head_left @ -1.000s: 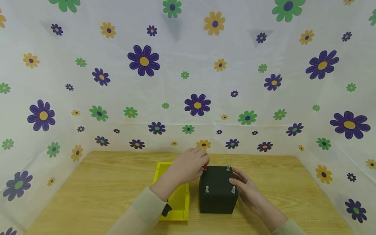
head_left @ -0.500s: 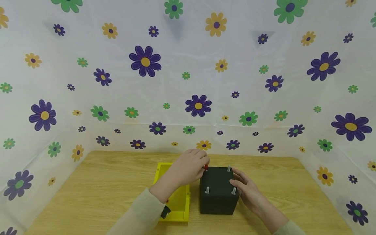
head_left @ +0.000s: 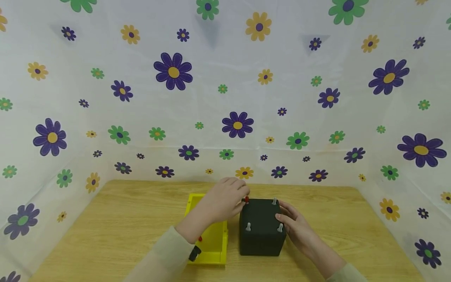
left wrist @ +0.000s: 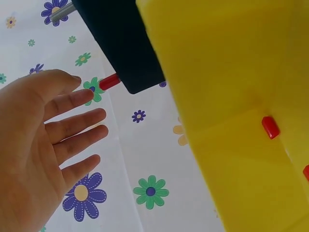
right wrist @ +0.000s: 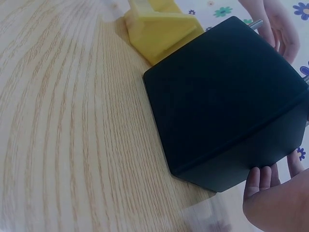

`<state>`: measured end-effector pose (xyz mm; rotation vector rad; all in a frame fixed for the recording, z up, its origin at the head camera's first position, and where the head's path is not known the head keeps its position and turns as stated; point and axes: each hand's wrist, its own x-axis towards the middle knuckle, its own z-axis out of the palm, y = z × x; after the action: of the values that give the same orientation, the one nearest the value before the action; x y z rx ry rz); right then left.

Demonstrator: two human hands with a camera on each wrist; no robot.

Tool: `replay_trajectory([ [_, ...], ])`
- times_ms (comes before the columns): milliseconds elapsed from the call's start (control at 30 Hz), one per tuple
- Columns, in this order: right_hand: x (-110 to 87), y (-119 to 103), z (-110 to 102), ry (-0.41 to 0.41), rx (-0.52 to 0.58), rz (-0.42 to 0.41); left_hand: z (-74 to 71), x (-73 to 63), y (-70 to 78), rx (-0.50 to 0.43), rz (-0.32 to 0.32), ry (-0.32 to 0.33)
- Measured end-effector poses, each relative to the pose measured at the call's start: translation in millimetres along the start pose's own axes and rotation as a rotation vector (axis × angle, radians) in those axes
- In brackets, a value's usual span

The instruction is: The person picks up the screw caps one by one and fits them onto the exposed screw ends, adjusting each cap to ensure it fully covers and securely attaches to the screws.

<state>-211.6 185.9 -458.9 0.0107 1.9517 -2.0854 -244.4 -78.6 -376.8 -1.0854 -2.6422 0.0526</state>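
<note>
A black box (head_left: pixel 260 215) stands on the table with metal toggle-like posts (head_left: pixel 248 227) at its top corners. On the far-left post sits a red cap (head_left: pixel 247 199), which also shows as a red sleeve (left wrist: pixel 109 81) in the left wrist view. My left hand (head_left: pixel 225 199) is just left of that cap, fingers extended and a small gap from its end. With the thumb on the top edge and the fingers along the right side, my right hand (head_left: pixel 299 231) holds the box; in the right wrist view its fingertips (right wrist: pixel 264 175) lie against the side face.
Left of the box stands a yellow bin (head_left: pixel 224 250), partly under my left forearm. Inside it lie small red caps (left wrist: pixel 270 127). A black wrist camera (head_left: pixel 194 253) hangs below the left sleeve. Flower-print sheeting (head_left: pixel 204 98) encloses the wooden table (head_left: pixel 141 219).
My left fingers have drawn slightly back to the left from the red cap, which now shows more fully on its post. The right hand and box have stayed in place.
</note>
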Motion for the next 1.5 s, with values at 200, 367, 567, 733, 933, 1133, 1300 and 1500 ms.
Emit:
replay_trajectory([
  [200,0.5,-2.3,-0.5,-0.003,-0.001,-0.002,-9.6,-2.0,-1.9,0.048,0.018,0.004],
  [367,0.7,-1.2,-0.9,-0.003,-0.002,0.007,-12.6,-6.4,-4.2,0.072,0.027,0.012],
  [567,0.6,-0.8,-1.2,-0.001,-0.011,0.014,-11.7,-12.5,-7.0,0.038,0.010,0.010],
  [733,1.0,-0.2,-1.8,0.003,-0.015,0.012,-10.2,-18.6,-9.2,0.041,-0.007,0.008],
  [933,1.1,0.6,-2.0,0.003,-0.007,0.008,-9.2,-25.2,-11.1,0.032,-0.023,-0.001],
  [1133,1.8,0.7,-1.7,0.009,-0.001,0.010,-9.3,-29.0,-11.6,0.036,-0.026,-0.004],
  [1300,1.7,1.3,-1.5,0.016,0.006,0.011,-9.0,-30.9,-12.3,0.044,-0.016,-0.006],
  [1500,1.6,1.3,-1.6,0.010,-0.002,0.014,-10.1,-35.5,-13.2,0.052,-0.002,0.016],
])
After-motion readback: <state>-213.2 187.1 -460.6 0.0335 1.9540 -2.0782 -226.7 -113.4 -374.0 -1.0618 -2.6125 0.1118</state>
